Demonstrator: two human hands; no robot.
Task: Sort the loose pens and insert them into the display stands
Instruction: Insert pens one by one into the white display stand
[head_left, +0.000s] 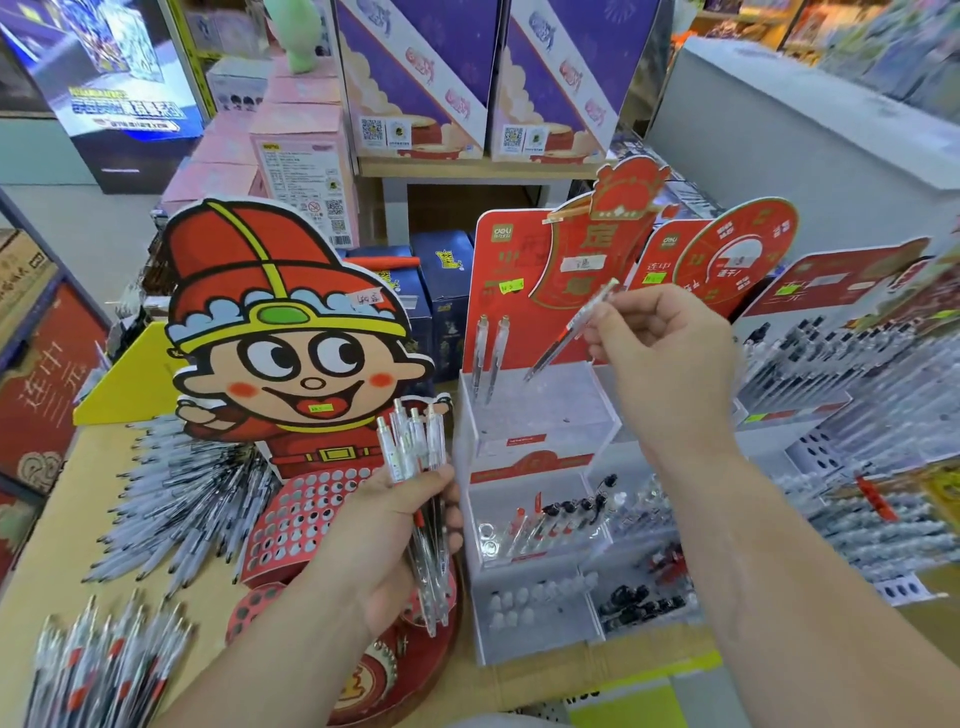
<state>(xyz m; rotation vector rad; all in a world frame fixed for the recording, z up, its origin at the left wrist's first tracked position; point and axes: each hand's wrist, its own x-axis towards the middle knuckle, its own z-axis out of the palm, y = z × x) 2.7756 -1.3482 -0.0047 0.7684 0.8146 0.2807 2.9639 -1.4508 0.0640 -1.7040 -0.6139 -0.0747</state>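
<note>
My left hand (400, 525) grips a bundle of clear pens (415, 457) upright, in front of the red cartoon display stand (301, 519). My right hand (660, 353) pinches a single clear pen with a red band (566, 332), tilted, its tip just above the top tier of the white tiered stand (540, 415). Two pens (488, 358) stand in that top tier at its left. The stand's lower tiers hold several pens with red and black parts (561, 514).
Loose pens lie in a heap (176, 504) on the table at left and in a pile (98, 665) at the bottom left. More stands full of pens (852, 364) sit at right. Boxes and red sign cards (576, 249) stand behind.
</note>
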